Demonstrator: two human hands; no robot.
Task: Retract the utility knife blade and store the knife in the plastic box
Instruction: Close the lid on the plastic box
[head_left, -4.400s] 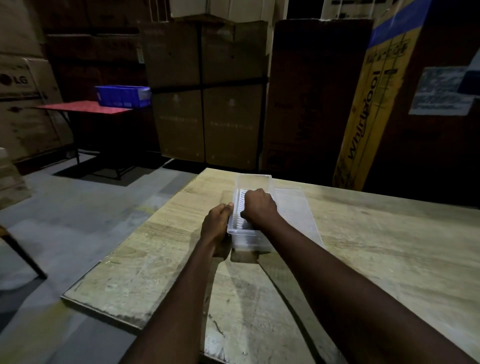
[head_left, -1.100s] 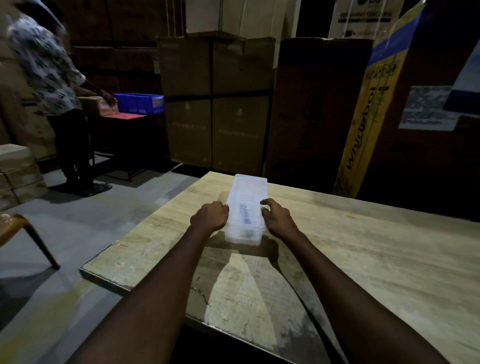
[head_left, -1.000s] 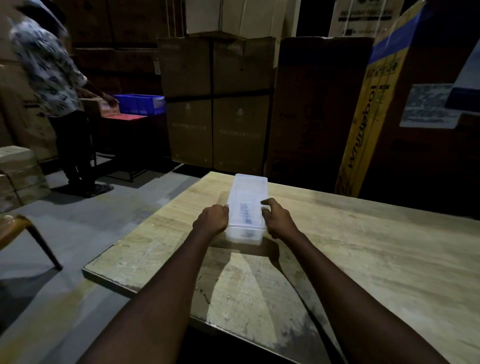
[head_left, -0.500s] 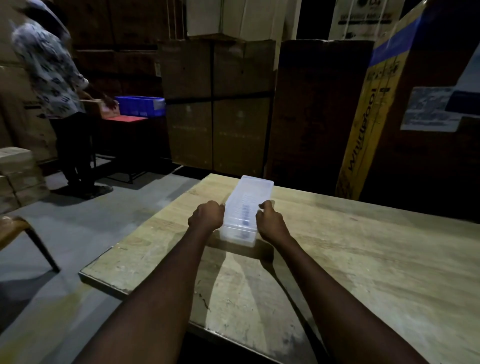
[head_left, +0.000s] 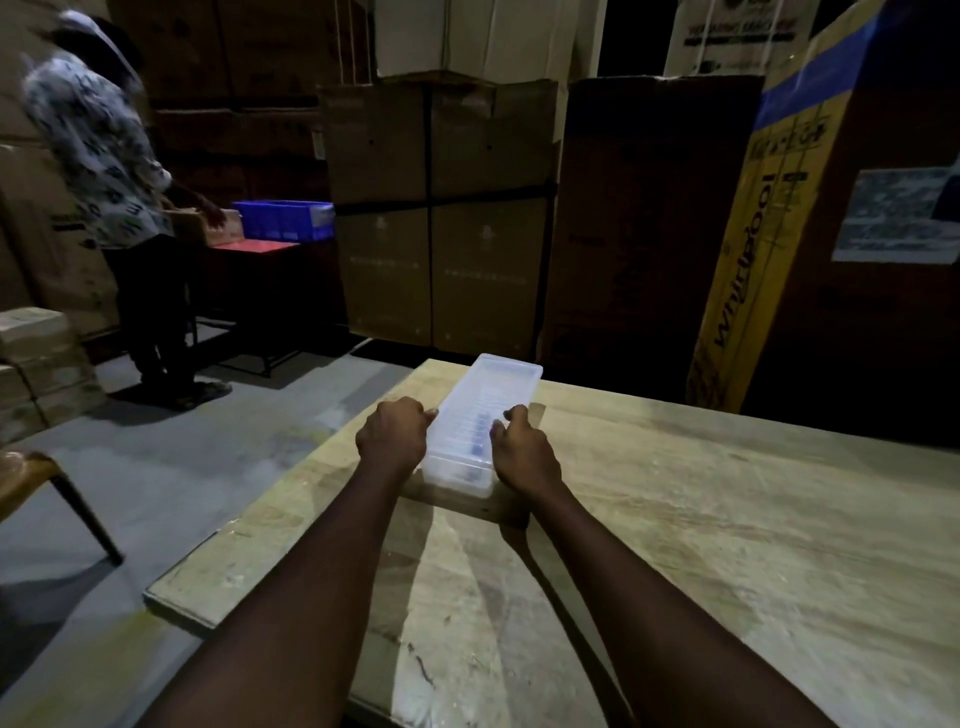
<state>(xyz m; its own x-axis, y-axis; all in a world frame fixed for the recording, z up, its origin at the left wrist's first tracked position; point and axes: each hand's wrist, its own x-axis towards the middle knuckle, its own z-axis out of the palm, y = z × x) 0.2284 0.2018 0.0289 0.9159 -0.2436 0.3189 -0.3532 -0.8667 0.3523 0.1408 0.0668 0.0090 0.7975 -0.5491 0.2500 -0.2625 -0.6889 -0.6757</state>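
- Head view, far left: bystander (head_left: 111, 171) standing at a red side table (head_left: 254, 248) with a blue bin (head_left: 284, 220); well apart from the work, no bearing on it.
- Left hand (head_left: 394, 435) pressed against the left long side of the plastic box (head_left: 480, 415), fingers curled at the lid edge.
- Plastic box resting lengthwise on the wooden counter (head_left: 727, 545), near its far left corner, lid seated on top.
- Utility knife (head_left: 475, 435) faintly visible through the translucent lid as a dark shape inside the box; blade state impossible to confirm through the plastic.
- Right hand (head_left: 522, 451) against the right long side, thumb on the lid rim; hands apart, clamped on the box from both sides.
- Judged stage: knife stored, lid being pressed home; task close to done.
- Risk: uneven pressure from one side could leave one lid edge unlatched, so the lid could come off in later handling.
- Risk: box close to the far counter edge; a forward shove while pressing could slide it off.
- Risk: blade left extended would go unnoticed under the closed lid.
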